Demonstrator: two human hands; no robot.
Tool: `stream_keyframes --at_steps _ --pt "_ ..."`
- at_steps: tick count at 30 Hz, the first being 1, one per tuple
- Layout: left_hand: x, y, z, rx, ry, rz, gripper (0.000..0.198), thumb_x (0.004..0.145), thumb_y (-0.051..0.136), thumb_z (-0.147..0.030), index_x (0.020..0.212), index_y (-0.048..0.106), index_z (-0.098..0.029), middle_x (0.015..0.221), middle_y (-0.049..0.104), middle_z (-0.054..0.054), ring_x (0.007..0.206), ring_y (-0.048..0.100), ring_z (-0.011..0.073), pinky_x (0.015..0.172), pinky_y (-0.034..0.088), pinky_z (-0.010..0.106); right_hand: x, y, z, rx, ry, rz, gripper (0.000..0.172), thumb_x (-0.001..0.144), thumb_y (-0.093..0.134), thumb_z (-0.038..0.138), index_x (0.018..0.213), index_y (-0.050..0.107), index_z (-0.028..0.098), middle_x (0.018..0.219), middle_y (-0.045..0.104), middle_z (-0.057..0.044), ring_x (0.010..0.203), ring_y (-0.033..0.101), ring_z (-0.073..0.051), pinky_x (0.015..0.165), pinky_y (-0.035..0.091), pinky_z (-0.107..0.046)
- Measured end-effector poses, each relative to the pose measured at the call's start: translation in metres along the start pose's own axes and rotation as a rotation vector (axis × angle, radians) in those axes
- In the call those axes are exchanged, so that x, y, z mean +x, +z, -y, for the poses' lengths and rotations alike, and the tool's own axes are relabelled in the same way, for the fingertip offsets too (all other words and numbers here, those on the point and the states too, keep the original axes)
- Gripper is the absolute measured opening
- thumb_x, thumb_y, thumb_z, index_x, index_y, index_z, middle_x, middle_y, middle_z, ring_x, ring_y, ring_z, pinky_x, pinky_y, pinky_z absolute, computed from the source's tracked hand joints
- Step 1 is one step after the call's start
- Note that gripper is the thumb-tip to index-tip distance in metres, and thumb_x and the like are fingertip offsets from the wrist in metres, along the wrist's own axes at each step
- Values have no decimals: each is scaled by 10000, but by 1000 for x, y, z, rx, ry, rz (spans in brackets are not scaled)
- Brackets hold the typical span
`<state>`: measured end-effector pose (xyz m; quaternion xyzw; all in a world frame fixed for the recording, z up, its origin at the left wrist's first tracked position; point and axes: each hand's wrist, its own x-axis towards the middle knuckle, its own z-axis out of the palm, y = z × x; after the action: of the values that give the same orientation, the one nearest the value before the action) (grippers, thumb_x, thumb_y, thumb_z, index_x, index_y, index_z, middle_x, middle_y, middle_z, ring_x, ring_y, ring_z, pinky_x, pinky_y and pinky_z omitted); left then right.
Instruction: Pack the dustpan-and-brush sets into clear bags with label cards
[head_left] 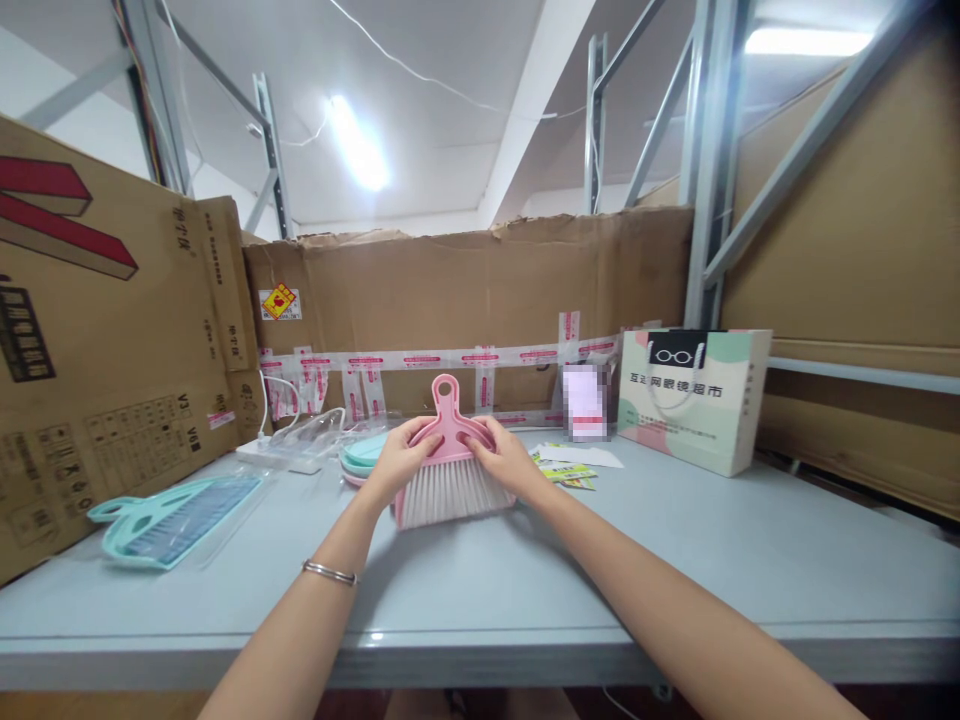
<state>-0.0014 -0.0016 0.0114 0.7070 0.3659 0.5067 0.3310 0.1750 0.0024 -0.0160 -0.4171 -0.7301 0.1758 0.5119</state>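
Observation:
A pink brush with white bristles (454, 490) is held upright above the table, its handle with a hanging hole pointing up and its bristles down. Pink edges of a dustpan show behind the bristles. My left hand (405, 455) grips the left side of the pink piece, thumb on its front. On the right side my right hand (499, 457) grips it the same way, its fingers hidden behind. A turquoise brush and dustpan set (176, 520) in clear plastic lies at the table's left.
Behind my left hand are stacked turquoise and pink items (361, 455). A power strip (281, 455) with white cables sits at the back left. Green and white papers (574, 465) lie behind my right hand. A paper bag (694, 400) stands back right. Cardboard (420, 290) walls the table.

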Motion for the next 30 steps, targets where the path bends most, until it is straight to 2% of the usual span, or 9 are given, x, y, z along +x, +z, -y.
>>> stream_keyframes --at_steps 5,10,14,16,18,20,23,30 --pt "-2 -1 -2 -28 5 104 425 704 632 -398 1034 633 -130 942 661 65 910 571 207 796 430 294 -1 2 -1 76 -4 -36 244 795 516 384 942 569 196 926 672 -48 870 613 -195 790 439 -340" --pt "0 0 0 -82 -21 155 459 744 572 -485 1032 644 -136 777 635 25 791 550 169 765 413 282 -1 3 -3 77 15 -88 243 770 542 378 940 541 204 936 664 -51 885 612 -195 805 441 -348" --pt "0 1 1 -88 4 150 444 762 537 -509 967 658 -135 752 618 25 757 527 161 739 410 277 -2 5 -5 27 -80 -50 282 783 513 306 1046 465 217 1015 626 -64 919 597 -190 805 445 -348" --pt "0 2 3 -70 18 130 421 781 519 -499 933 654 -130 697 588 11 703 508 145 708 407 269 -3 6 -4 -37 -151 -109 286 779 508 291 1042 447 196 989 598 -83 909 579 -198 797 445 -351" --pt "0 3 5 -60 30 114 396 794 510 -484 883 649 -124 662 564 0 674 496 134 697 404 264 -4 6 -1 -158 -231 -195 207 776 506 287 950 469 181 930 559 -89 891 547 -208 797 435 -359" --pt "2 4 8 -75 39 95 376 795 518 -470 867 646 -124 702 583 8 706 510 137 722 406 264 -5 6 2 -292 -289 -225 113 788 498 287 839 489 187 881 525 -80 853 520 -207 788 424 -360" --pt "3 6 12 -135 26 68 375 779 549 -460 939 643 -135 826 635 34 803 544 159 769 414 272 -7 5 7 -408 -294 -202 123 809 502 322 798 523 201 880 516 -65 831 513 -198 780 416 -355" --pt "-3 7 3 -241 -39 129 426 751 604 -415 1084 599 -149 1017 645 68 911 570 186 815 430 291 -9 6 8 -347 -228 -224 219 810 521 425 776 577 216 1015 525 -71 905 539 -201 789 437 -348"
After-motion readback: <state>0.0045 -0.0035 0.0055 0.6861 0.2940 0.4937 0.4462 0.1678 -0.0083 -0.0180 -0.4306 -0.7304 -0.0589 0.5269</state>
